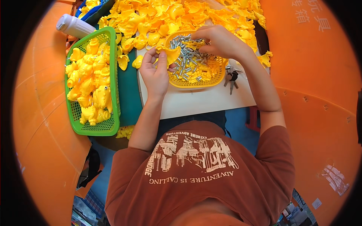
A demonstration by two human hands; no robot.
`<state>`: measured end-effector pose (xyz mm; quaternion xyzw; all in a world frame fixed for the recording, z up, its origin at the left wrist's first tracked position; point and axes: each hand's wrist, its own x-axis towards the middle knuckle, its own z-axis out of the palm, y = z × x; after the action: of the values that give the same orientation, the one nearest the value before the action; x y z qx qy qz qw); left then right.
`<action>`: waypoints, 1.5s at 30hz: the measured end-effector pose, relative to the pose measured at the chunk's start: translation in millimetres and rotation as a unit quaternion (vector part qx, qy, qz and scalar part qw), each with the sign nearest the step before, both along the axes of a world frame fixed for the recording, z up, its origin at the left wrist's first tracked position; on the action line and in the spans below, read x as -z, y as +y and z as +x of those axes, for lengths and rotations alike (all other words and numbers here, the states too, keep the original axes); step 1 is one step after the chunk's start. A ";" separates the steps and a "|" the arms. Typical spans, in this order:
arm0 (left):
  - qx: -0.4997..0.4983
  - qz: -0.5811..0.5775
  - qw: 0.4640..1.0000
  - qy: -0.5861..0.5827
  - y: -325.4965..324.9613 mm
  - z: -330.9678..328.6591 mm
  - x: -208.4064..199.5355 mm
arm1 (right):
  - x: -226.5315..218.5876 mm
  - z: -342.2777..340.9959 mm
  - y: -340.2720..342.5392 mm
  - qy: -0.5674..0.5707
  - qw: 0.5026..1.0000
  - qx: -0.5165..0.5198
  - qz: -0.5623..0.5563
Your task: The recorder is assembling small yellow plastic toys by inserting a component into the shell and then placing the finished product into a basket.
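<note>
Between the thumb and fingers of my left hand is a thin, curved yellow plastic shell piece, held at the left rim of a yellow basket. Loose silver metal pins and small yellow plastic bits fill this basket. Over its far right side reaches my right hand, thumb and forefinger bent and apart just above the pins. Nothing shows clearly in its grip; its other fingers are partly hidden.
A green basket of joined yellow plastic figures stands at the left. Yellow shell pieces are heaped across the far side. Keys lie right of the yellow basket on the white board. A white bottle lies far left.
</note>
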<state>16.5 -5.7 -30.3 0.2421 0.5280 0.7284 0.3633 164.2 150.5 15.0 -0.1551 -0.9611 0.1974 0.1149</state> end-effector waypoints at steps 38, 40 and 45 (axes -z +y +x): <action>0.041 -0.052 0.997 -0.033 -13.2 -7.2 -13.4 | 16.8 -8.1 -60.8 0.001 0.994 0.079 0.072; 0.047 -0.045 0.997 -0.039 -12.4 -7.6 -12.6 | 19.1 -7.5 -62.7 -0.015 0.996 0.057 0.062; 0.052 -0.046 0.997 -0.023 -9.8 -2.5 -14.6 | 23.9 -8.9 -53.3 0.080 0.995 0.057 -0.001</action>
<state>14.0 -15.5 -15.7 0.2352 0.5395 0.6887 0.4234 155.3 97.2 -8.9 -0.1933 -0.9383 0.2029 0.2025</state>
